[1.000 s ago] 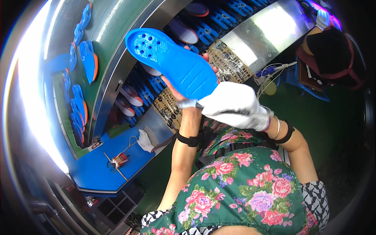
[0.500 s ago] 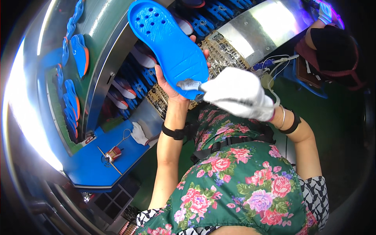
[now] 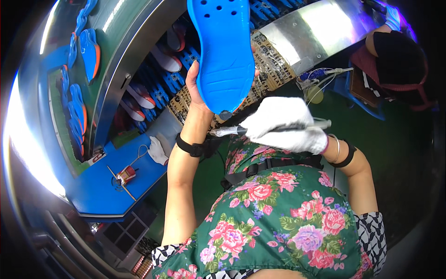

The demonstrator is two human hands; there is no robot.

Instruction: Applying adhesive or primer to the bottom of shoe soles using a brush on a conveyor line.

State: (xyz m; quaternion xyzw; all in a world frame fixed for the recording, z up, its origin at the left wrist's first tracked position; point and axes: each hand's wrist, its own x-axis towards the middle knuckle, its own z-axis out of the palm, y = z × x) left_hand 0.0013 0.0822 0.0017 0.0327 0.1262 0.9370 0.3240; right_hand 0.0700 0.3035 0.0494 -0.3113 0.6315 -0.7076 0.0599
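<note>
My bare left hand (image 3: 198,90) holds a large blue shoe sole (image 3: 226,76) from beneath, thumb along its left edge and fingertips showing at its right edge. The sole has several holes toward its far end, lines across the near part and a small dark patch at the near tip. In a white glove, my right hand (image 3: 281,124) is closed around a slim brush (image 3: 225,132) with a dark handle and a pale, wrapped-looking front end. The brush points left, just below the sole's near tip and apart from it.
Blue soles with orange edges (image 3: 90,56) lie on a green conveyor belt at the left. Under its metal rim (image 3: 127,76), more soles and shoe parts sit on racks. A blue shelf (image 3: 100,195) bears a red container and a white glove. Another person (image 3: 395,60) sits at the far right.
The sole has moved right and away from me and turned more upright. My right hand has drawn the brush off the sole's surface, down toward me.
</note>
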